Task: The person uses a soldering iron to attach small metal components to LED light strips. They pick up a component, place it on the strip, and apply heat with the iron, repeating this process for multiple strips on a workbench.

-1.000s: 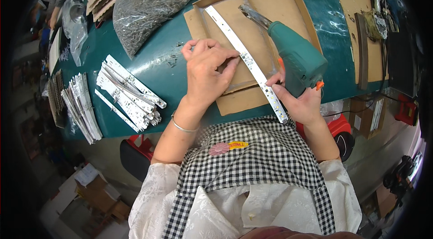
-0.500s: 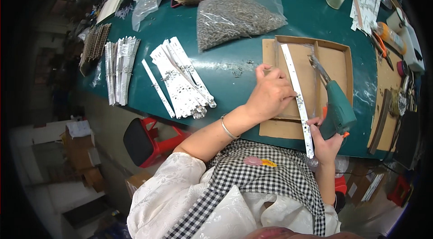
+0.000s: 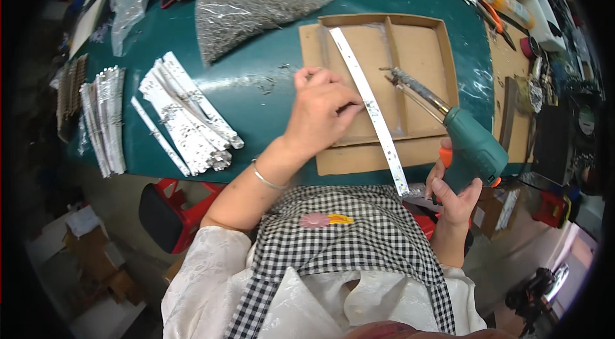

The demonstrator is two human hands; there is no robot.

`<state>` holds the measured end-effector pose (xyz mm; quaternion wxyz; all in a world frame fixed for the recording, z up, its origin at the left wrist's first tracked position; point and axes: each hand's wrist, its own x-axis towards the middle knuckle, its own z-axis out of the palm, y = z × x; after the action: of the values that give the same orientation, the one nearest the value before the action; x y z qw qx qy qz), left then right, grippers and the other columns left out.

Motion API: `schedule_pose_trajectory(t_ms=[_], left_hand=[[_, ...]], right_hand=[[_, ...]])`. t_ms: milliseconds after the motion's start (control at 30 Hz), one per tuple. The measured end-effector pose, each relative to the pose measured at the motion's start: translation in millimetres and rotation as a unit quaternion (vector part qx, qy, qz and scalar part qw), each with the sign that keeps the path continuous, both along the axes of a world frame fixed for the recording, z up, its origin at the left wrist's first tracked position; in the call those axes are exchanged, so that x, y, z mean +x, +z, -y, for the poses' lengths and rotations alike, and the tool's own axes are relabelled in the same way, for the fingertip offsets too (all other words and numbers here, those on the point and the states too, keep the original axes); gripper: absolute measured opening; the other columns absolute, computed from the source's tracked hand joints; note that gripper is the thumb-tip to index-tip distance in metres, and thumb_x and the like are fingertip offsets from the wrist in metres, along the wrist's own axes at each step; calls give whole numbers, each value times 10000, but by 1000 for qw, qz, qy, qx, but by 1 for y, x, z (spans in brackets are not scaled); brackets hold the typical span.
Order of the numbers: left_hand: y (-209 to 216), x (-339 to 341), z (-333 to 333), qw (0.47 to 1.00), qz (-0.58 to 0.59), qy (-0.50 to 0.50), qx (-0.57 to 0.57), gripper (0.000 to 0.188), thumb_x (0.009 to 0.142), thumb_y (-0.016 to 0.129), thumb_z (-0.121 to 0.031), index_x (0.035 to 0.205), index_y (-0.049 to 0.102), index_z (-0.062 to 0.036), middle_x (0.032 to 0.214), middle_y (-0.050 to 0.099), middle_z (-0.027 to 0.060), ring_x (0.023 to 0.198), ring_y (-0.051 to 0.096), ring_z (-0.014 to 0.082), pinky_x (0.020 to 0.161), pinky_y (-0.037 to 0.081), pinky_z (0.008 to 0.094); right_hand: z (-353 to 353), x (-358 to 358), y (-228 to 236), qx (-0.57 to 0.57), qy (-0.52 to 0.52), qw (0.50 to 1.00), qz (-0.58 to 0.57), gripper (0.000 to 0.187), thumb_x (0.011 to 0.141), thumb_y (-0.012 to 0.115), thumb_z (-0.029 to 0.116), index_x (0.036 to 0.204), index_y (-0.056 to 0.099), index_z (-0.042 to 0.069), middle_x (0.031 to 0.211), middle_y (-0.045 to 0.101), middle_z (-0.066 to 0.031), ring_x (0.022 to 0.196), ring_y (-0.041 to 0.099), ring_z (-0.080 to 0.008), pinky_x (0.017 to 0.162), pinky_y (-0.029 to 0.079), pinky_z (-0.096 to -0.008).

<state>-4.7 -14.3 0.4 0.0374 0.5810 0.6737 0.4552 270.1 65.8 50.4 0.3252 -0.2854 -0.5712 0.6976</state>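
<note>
My right hand (image 3: 453, 197) is wrapped round the grip of a green soldering gun (image 3: 474, 147) with an orange trigger. Its metal barrel and thin side rod point up and left over a shallow cardboard tray (image 3: 419, 17). A long white circuit-board strip (image 3: 373, 112) with small parts lies slantwise across the tray, its lower end reaching past the near edge. Beside the strip's middle, my left hand (image 3: 322, 112) is closed with fingers pinched at its edge. Whatever those fingers hold is too small to make out. The gun's tip stays apart from the strip.
Left of the tray lie a fanned pile of white strips (image 3: 186, 115) and another bundle (image 3: 106, 118). A clear bag of small metal parts (image 3: 256, 9) sits behind. To the right are orange-handled pliers (image 3: 492, 16), a bottle (image 3: 509, 6) and a white container (image 3: 544, 22).
My right hand has let go of the strip's lower end and moved away from it with the soldering gun. My left hand remains at the strip. The whole view has shifted.
</note>
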Motion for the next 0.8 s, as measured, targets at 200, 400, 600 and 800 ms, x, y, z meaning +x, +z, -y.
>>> schedule_pose_trajectory(t_ms=[200,400,600,800], left_hand=[[-1,-1,1,1000,3,-7,-3,169,663,863,-43,780,755,-98,742,685,10,835,640,187,901,389,385],[-2,-3,2,1000,0,-11,-8,167,662,859,-41,774,746,-90,734,678,20,830,639,194,903,388,389],[-4,-3,1,1000,12,-13,-3,132,681,834,-50,768,743,-90,717,680,16,834,627,197,903,370,402],[-5,-3,1,1000,18,-16,-5,112,687,825,-59,758,745,-92,705,678,14,828,623,201,899,362,407]], right_hand=[[5,27,-4,-2,42,999,33,634,804,725,-54,1370,445,-104,1243,570,-210,773,588,-180,539,549,-282],[8,25,-5,-13,41,997,70,566,805,735,-17,1294,464,-107,984,552,-163,659,586,-175,508,519,-280],[9,18,1,-37,27,993,105,522,806,744,7,1238,469,-95,840,539,-132,598,583,-177,492,510,-279],[6,21,-1,-20,53,993,107,538,815,734,-6,1266,451,-90,891,537,-148,630,584,-184,497,521,-271]])
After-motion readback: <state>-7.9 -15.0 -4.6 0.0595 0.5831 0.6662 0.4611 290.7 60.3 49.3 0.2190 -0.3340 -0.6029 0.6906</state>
